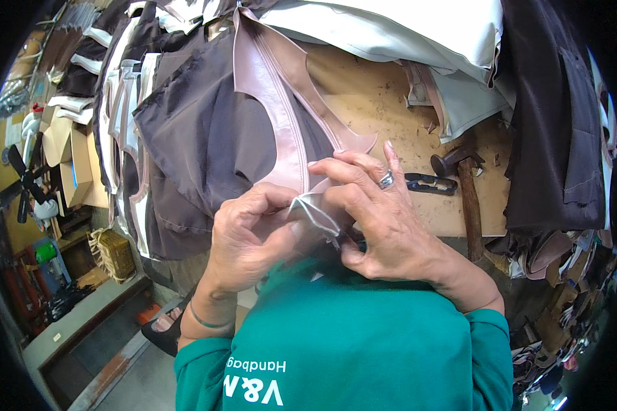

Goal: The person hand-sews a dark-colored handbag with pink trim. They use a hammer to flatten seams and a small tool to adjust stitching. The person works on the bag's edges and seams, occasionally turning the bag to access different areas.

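Note:
A pink leather bag panel (291,144) with a stitched seam and dark brown lining fabric (199,127) stretches from the table toward me. At its near end, my left hand (247,233) pinches the folded pale edge (315,214) between thumb and fingers. My right hand (384,216), with a silver ring, grips the other side of that same end; its thumb is below and one finger sticks up. The fold gapes a little between the two hands. Part of the held end is hidden behind my fingers.
Right of my right hand lie a black hand tool (430,183) and a wooden-handled hammer (469,198). White sheet material (404,31) covers the far table (349,82). Dark brown fabric (548,137) hangs at the right. Stacked bag pieces (127,116) and a black fan (26,181) are at the left.

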Motion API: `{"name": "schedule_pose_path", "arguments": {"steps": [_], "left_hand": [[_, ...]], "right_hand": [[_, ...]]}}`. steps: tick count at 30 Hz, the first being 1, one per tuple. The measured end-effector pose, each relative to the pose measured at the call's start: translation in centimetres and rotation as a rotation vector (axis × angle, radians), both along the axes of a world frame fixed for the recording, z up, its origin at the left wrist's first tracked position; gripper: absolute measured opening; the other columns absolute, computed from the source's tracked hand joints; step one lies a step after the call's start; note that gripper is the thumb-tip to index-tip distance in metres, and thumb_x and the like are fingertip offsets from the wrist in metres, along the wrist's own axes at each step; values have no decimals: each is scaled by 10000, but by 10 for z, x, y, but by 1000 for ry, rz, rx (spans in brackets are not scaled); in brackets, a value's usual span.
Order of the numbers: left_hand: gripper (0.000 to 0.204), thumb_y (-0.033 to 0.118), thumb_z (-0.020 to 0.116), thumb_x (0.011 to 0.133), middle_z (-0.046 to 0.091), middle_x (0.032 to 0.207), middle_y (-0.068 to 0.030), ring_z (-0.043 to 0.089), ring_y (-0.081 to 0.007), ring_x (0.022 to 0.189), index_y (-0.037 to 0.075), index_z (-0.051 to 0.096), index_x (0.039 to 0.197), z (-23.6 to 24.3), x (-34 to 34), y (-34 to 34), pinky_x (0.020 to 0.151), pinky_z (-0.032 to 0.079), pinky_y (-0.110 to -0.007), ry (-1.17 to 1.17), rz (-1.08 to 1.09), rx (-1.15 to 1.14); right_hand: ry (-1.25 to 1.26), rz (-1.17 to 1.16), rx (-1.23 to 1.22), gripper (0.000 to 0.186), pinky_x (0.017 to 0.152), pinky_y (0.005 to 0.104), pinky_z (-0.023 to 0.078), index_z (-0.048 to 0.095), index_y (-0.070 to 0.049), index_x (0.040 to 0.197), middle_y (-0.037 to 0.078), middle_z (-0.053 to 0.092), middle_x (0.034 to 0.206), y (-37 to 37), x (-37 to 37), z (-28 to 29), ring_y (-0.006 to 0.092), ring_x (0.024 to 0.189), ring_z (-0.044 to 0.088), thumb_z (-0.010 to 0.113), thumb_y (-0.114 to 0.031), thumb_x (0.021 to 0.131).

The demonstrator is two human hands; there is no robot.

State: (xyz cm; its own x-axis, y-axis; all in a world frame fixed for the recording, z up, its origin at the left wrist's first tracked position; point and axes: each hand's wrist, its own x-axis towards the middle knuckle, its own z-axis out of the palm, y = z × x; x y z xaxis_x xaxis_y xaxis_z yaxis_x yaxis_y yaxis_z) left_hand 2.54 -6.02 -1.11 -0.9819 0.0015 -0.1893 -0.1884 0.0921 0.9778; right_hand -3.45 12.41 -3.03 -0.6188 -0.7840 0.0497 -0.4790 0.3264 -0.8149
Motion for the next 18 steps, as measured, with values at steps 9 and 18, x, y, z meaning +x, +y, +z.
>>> {"name": "schedule_pose_path", "arguments": {"steps": [9, 18], "left_hand": [[183, -17, 612, 706, 595, 838, -68, 560, -93, 761, -47, 583, 885, 10, -5, -3, 676, 447, -216, -65, -88, 53], [204, -33, 606, 676, 596, 764, -94, 578, -120, 718, -56, 592, 878, 11, -8, -4, 631, 449, -222, 14, -213, -109]], "right_hand": [[-288, -20, -318, 170, 973, 567, 121, 571, -96, 824, 19, 591, 979, 1, -12, 2, 233, 1064, 463, 633, -226, 734], [-440, 19, -387, 186, 855, 339, 341, 569, -37, 758, 100, 601, 954, 1, -16, -3, 210, 881, 505, 617, -215, 735]]}}
